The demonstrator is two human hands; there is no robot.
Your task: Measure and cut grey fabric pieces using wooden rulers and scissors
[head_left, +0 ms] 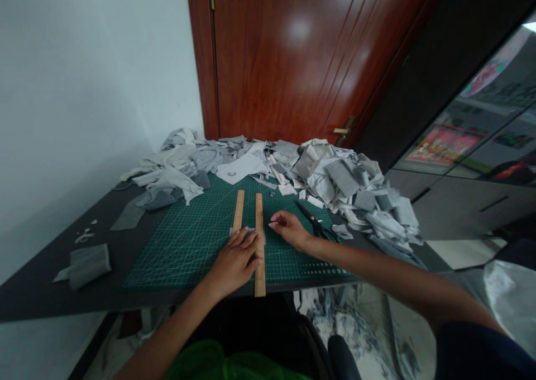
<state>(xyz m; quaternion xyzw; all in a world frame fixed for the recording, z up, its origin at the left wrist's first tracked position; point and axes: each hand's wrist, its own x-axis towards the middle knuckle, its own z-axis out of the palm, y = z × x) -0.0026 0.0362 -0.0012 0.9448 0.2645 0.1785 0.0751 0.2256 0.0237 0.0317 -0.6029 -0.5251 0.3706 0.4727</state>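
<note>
At centre, the left hand [235,262] hides the lower end of the left wooden ruler [238,208] and most of a small grey cloth piece [252,229]. Whether the right hand [290,230] pinches anything is too small to tell. Piled scraps [322,170] cover the far edge of the green mat [184,246]. The door [285,61] is cut off above; at right, reflections in the cabinet glass [448,143] are blurred.

A dark tabletop [42,285] is carrying a green cutting mat [196,229].
Fabric scraps [347,179] are lying heaped along the far side; at the left, a folded grey cloth [89,265] is resting, with small pale bits [85,236] lying just beyond.
</note>
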